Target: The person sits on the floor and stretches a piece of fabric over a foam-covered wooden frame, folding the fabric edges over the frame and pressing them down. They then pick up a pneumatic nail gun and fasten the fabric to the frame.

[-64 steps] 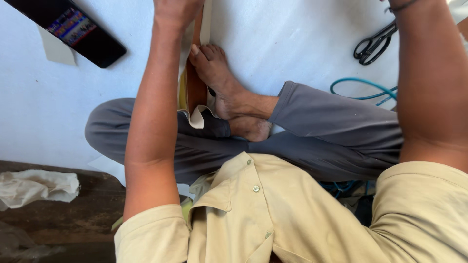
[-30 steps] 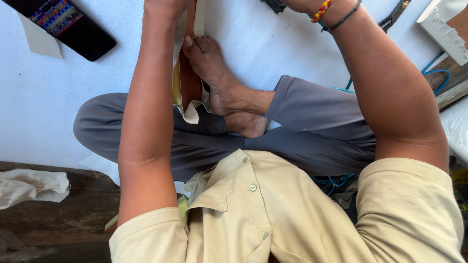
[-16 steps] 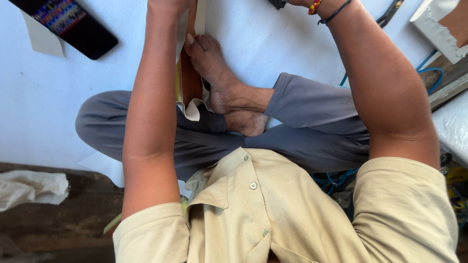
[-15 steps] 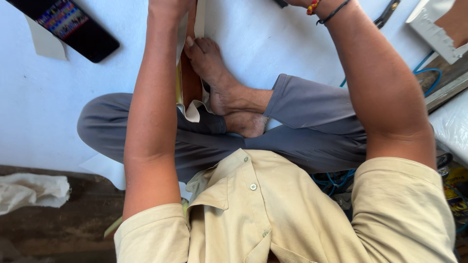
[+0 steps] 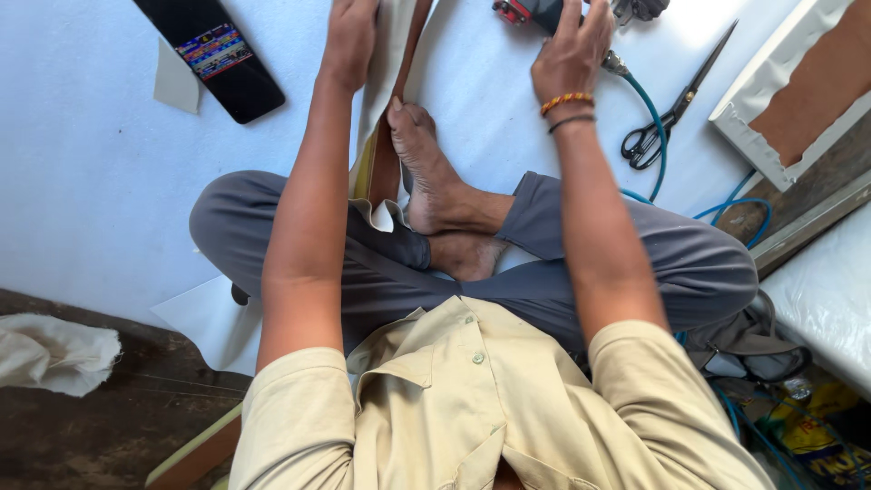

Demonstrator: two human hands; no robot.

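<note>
The person sits cross-legged on a white sheet [image 5: 82, 181], one bare foot [image 5: 426, 168] resting against a long wooden strip wrapped in cream canvas [image 5: 386, 100]. The left hand [image 5: 349, 36] lies on that strip near the top edge, fingers pressed together around the fabric as far as I can see (the fingertips run out of view). The right hand [image 5: 572, 45], beaded bands at the wrist, is closed over a dark hand tool [image 5: 535, 14] with a teal hose [image 5: 649, 109] trailing from it. Black scissors [image 5: 676, 109] lie just beside the hose. A dark phone [image 5: 213, 50] lies well apart on the left, and a stretched canvas frame [image 5: 789, 91] sits at the right.
</note>
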